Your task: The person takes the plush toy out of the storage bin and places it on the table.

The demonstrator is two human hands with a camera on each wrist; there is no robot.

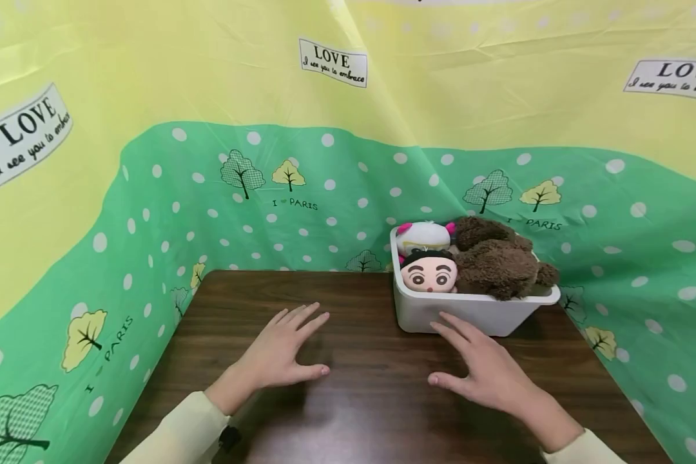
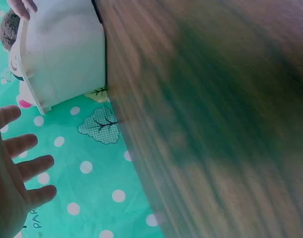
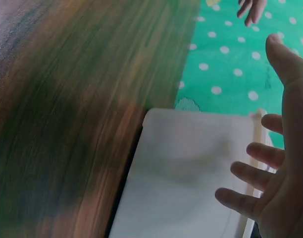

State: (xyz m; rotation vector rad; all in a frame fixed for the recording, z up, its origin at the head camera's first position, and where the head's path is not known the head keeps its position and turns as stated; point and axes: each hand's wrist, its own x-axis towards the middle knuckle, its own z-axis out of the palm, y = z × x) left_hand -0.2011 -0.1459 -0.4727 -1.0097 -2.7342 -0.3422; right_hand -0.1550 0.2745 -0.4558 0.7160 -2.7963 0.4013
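My left hand hovers over the left-middle of the wooden table, fingers spread and holding nothing. To its right, my right hand is held out with spread fingers in front of a white plastic bin, its fingertips overlapping the bin's front wall in the head view. Inside the bin lie a brown fluffy plush toy, a plush with a round face and dark hair, and a white plush with pink ears. In the right wrist view the fingers show against the bin's side.
The dark wooden table carries the bin at its back right. A yellow and green printed cloth hangs behind the table and along both sides. A dark band or object shows at the left sleeve cuff.
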